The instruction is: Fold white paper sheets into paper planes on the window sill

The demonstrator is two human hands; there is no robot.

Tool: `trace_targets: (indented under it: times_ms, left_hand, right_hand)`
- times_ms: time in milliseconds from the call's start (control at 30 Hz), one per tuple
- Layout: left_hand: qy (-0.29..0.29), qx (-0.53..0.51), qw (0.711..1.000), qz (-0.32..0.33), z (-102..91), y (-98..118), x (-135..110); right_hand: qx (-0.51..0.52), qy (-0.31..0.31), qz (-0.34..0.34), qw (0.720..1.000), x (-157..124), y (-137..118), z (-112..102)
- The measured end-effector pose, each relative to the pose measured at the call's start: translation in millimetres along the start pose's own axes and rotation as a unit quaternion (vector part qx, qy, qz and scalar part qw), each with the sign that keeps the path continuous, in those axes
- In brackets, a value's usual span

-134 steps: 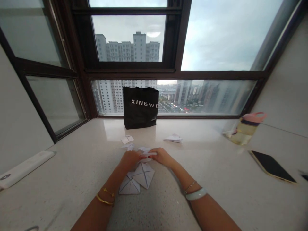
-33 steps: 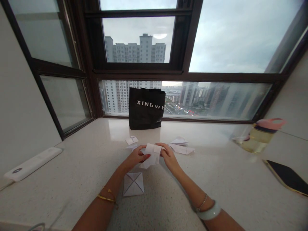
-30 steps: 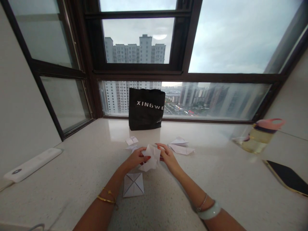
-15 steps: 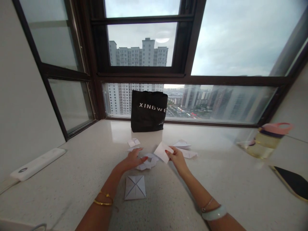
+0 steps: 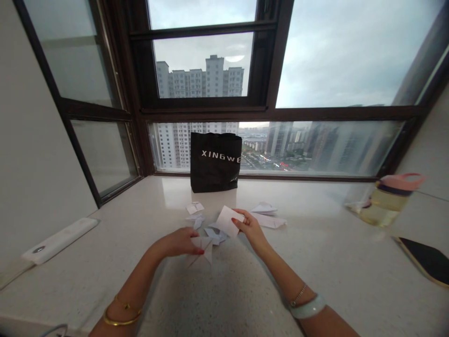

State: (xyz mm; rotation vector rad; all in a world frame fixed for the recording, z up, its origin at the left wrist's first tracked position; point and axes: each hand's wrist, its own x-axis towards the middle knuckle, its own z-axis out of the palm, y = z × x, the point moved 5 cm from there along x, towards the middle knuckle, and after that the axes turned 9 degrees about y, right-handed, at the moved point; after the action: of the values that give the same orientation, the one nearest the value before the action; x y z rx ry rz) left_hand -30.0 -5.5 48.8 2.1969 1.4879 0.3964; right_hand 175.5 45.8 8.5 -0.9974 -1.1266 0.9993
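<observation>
My left hand (image 5: 179,241) is closed on a creased, folded paper square (image 5: 205,249), thumb on the near face; motion blurs the paper a little. Between the fingers and thumb of my right hand (image 5: 251,229) is a plain white paper square (image 5: 225,221), tilted above the counter. Just behind the left hand's square, and partly under the right hand's one, lies a white folded paper piece (image 5: 216,237). A small folded paper (image 5: 195,207) rests farther back on the left. To the right of my right hand is a long folded paper strip (image 5: 271,221).
A black bag (image 5: 215,164) with white lettering stands by the window. On the right are a drink bottle (image 5: 387,206) with a pink lid and a dark flat object (image 5: 426,262). A white power strip (image 5: 61,239) lies along the left of the pale counter (image 5: 315,262).
My left hand has moved back toward me and taken hold of the creased square, which lay flat on the counter. The right hand has shifted slightly left with its white square.
</observation>
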Motion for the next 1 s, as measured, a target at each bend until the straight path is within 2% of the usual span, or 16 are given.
trace_targets:
  times_ms: [67,167,267,333,400,500,567,633,700,800,900,1000]
  left_hand:
    - [0.102,-0.057,0.990,0.078,-14.6,11.9,12.8]
    - [0.250,-0.147,0.945,0.151,-24.5,16.8,31.0]
    - [0.293,-0.269,0.907,0.136,-9.9,2.0,50.6]
    - [0.274,-0.346,0.891,0.106,6.8,-10.1,60.4]
    - [0.221,-0.427,0.875,0.066,23.4,-18.4,65.0]
    - [0.133,-0.543,0.829,0.022,38.2,-18.8,62.0]
    - [0.111,-0.592,0.798,0.011,40.0,-14.4,57.4]
    - [0.109,-0.607,0.787,-0.003,40.9,-10.6,54.0]
    - [0.107,-0.600,0.793,-0.023,44.2,-8.2,52.4]
    - [0.103,-0.567,0.817,-0.038,51.2,-6.8,52.6]
    - [0.107,-0.525,0.844,-0.018,55.0,-5.5,53.6]
    - [0.108,-0.494,0.862,0.029,55.2,-1.3,53.3]
  right_hand:
    - [0.016,0.007,0.009,1.000,0.7,1.9,-1.4]
    - [0.029,0.028,0.028,0.999,2.8,6.7,-7.1]
    - [0.056,0.084,0.032,0.994,6.0,7.8,-19.0]
    - [0.078,0.117,0.023,0.990,7.8,4.8,-25.6]
    - [0.089,0.115,0.006,0.989,8.9,-0.3,-26.6]
    - [0.056,0.050,-0.018,0.997,7.8,-7.6,-17.3]
    - [-0.007,-0.004,-0.037,0.999,4.0,-10.6,-8.6]
    - [-0.089,-0.039,-0.070,0.993,-1.4,-13.7,-1.8]
    - [-0.166,-0.053,-0.113,0.978,-7.4,-17.5,3.1]
    - [-0.241,-0.062,-0.160,0.955,-14.7,-20.6,9.2]
    - [-0.267,-0.072,-0.156,0.948,-17.5,-16.2,13.6]
    - [-0.266,-0.079,-0.135,0.951,-17.5,-10.3,15.1]
